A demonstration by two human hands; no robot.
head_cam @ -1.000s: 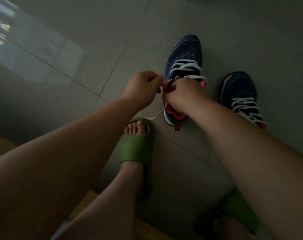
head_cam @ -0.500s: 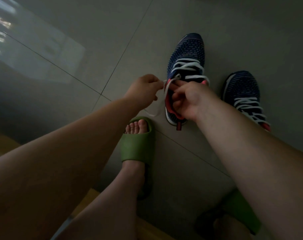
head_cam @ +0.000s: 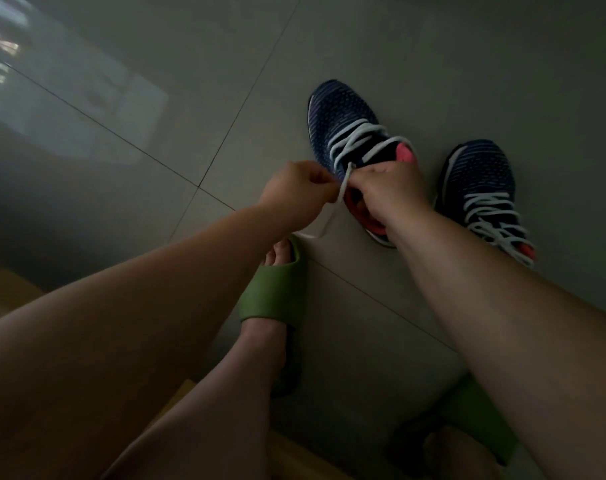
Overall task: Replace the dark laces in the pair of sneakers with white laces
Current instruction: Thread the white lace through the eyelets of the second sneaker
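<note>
Two dark blue knit sneakers with pink lining stand on the grey tiled floor. The left sneaker [head_cam: 343,123] carries a white lace [head_cam: 355,138] crossed through its eyelets. My left hand [head_cam: 294,194] pinches the loose end of that lace, which hangs down to the floor. My right hand [head_cam: 389,194] grips the sneaker's collar near the top eyelets and hides its heel. The right sneaker [head_cam: 481,181] stands beside it, fully laced in white.
My feet wear green slides: one slide [head_cam: 277,292] just below my left hand, the other slide [head_cam: 481,427] at the bottom right under my right forearm. A wooden seat edge [head_cam: 287,455] shows at the bottom. Grey floor tiles [head_cam: 156,81] spread all round.
My left hand has drawn the lace end out to the left and up, so the strand now runs taut from the top eyelet. My right hand has shifted onto the collar.
</note>
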